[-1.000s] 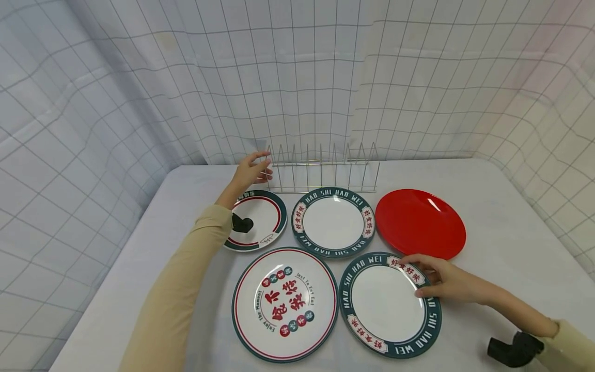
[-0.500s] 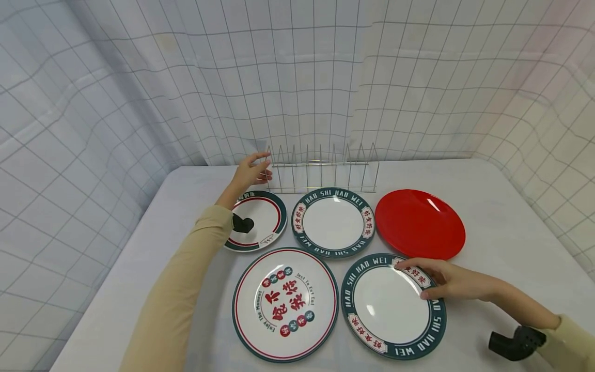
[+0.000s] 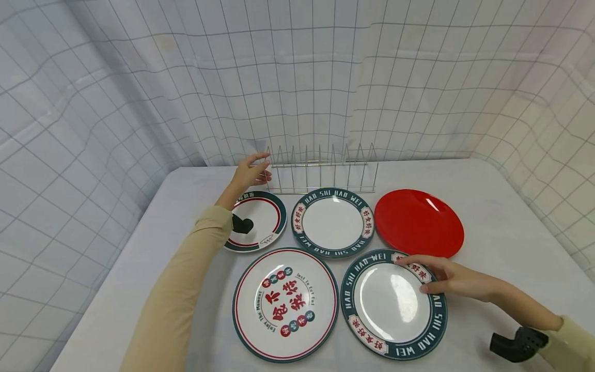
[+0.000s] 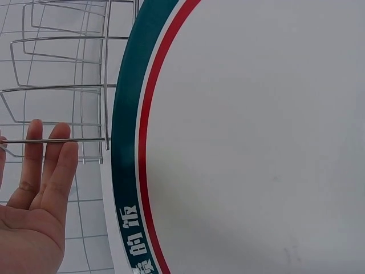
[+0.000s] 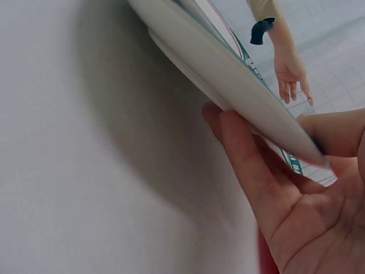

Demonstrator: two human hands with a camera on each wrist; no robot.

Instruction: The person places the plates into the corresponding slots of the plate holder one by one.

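Note:
My right hand [image 3: 429, 276] grips the right rim of a white plate [image 3: 392, 305] with a dark green lettered border, thumb on top and fingers underneath. In the right wrist view that plate's underside [image 5: 228, 74] shows, tilted up off the cloth. My left hand [image 3: 251, 171] is at the left end of a wire dish rack [image 3: 321, 175], holding its end wire. The left wrist view shows several fingers [image 4: 57, 177] behind that wire, with the thumb barely visible. Below the left wrist lies a white plate [image 3: 260, 219] with green and red rings, partly covered by the arm.
A green-bordered plate [image 3: 333, 222] sits before the rack, with a red plate [image 3: 418, 222] to its right. A large plate [image 3: 285, 330] with red characters lies front left of the gripped one. Gridded white cloth [image 3: 297, 77] hangs behind the table.
The right hand has shifted slightly right with its plate, and the plate's right side has risen, moving the glare across it. The left hand stays at the rack.

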